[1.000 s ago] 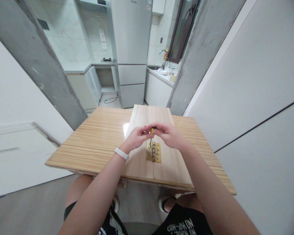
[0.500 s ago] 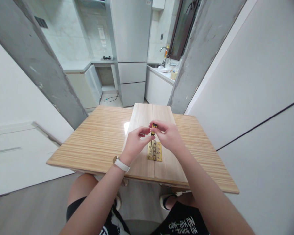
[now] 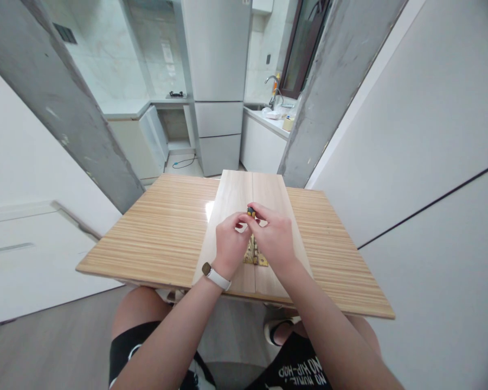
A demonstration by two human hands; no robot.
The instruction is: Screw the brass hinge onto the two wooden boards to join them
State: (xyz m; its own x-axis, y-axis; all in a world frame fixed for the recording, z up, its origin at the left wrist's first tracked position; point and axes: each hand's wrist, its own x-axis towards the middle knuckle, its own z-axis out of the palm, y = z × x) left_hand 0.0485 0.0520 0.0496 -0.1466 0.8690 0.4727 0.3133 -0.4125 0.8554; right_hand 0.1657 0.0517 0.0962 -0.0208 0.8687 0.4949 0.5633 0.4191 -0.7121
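My right hand (image 3: 274, 234) pinches a short black-and-yellow screwdriver (image 3: 251, 212), its handle showing above the fingertips. Against it, from the left, my left hand (image 3: 232, 242) is closed with thumb and fingers together; whatever lies between these fingertips is hidden. Below both hands a brass-coloured butt hinge (image 3: 255, 253) lies opened flat, with its knuckle along the seam between two pale wooden boards (image 3: 239, 189). My hands cover the hinge's upper part.
The boards rest on a wood-grain table (image 3: 154, 233) whose near edge is above my knees. Behind it stand a silver fridge (image 3: 219, 119) and a sink counter with a tap (image 3: 273, 89). A white panel (image 3: 423, 135) rises at the right.
My left hand has closed in and moved right, up against my right hand. The screwdriver has shifted slightly left and turned. Both hands now hide more of the hinge.
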